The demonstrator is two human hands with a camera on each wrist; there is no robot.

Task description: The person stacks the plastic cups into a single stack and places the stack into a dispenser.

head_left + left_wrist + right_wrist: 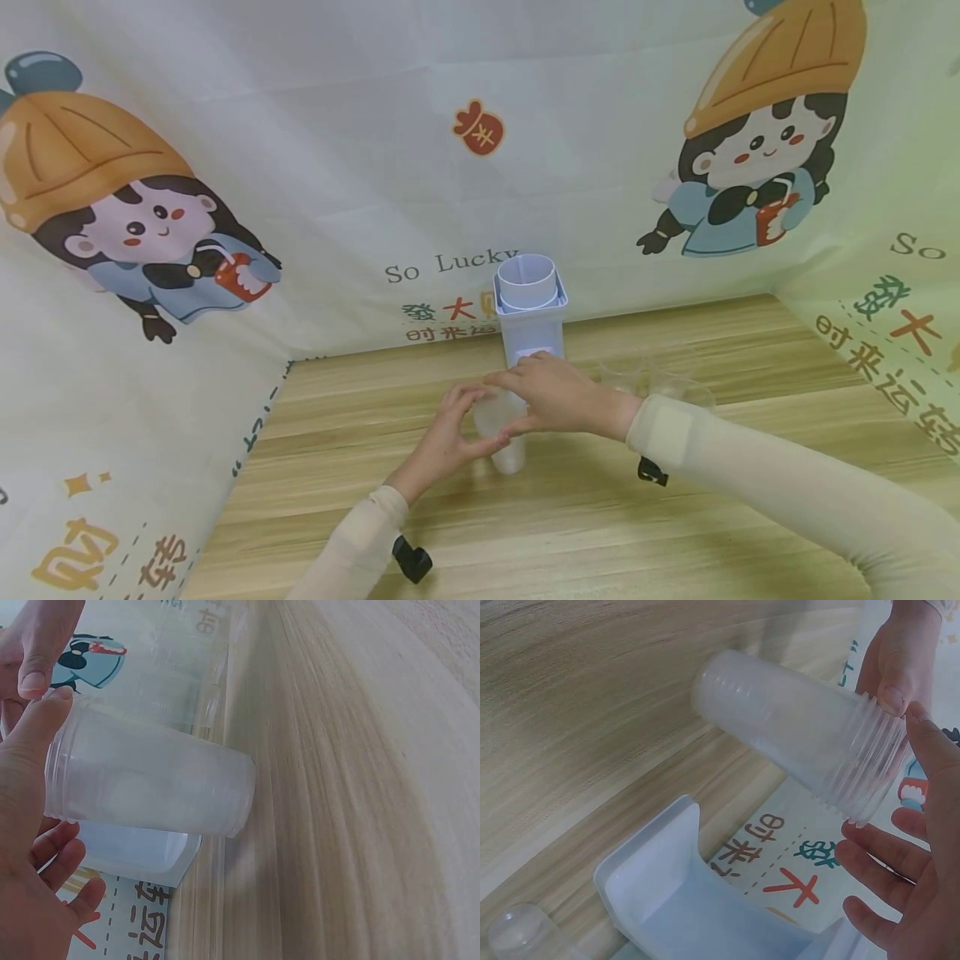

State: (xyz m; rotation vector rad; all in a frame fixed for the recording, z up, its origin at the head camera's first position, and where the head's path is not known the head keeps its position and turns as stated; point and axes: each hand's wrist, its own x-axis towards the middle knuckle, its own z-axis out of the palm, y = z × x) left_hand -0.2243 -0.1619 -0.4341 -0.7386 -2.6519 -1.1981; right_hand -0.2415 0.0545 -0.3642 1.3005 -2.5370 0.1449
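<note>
A nested stack of clear plastic cups (500,414) (802,735) stands in front of the cup dispenser in the head view, its several rims bunched at the top. My left hand (444,440) holds the rim end from the left, its thumb lying along the near side. From the right, my right hand (562,396) grips the same rim end, thumb in front and fingers behind. Both thumbs nearly meet at the rims in the left wrist view. Just behind the stack rises the pale lavender dispenser (534,327), with a round tube in its top.
Several clear cups (667,385) stand on the wooden table (600,525) right of the dispenser, partly behind my right forearm. A printed cloth (360,167) walls off the back and both sides. Black straps (412,558) hang at the wrists.
</note>
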